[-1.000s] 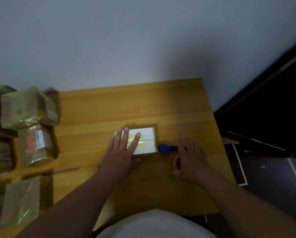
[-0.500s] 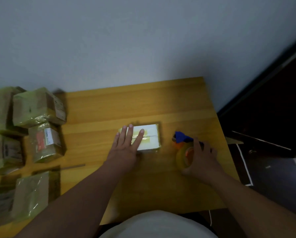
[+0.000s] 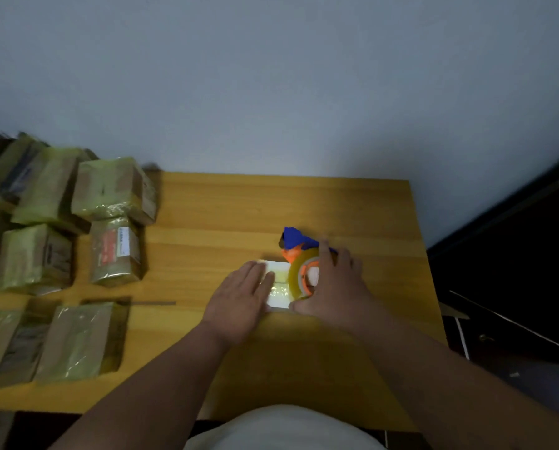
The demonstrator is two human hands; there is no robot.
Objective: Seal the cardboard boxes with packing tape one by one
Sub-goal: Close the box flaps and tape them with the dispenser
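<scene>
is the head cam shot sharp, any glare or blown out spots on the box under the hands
Head view: soft overall, dim and wide-angle. The small box top is blown out to near white, with a glare patch on its tape. The taped boxes at left show shiny highlights and blurred labels. The left hand and the right hand on the tape dispenser have smeared edges.

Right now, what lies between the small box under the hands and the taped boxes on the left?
Only bare wooden table between the small box and the taped boxes, in the head view.
</scene>
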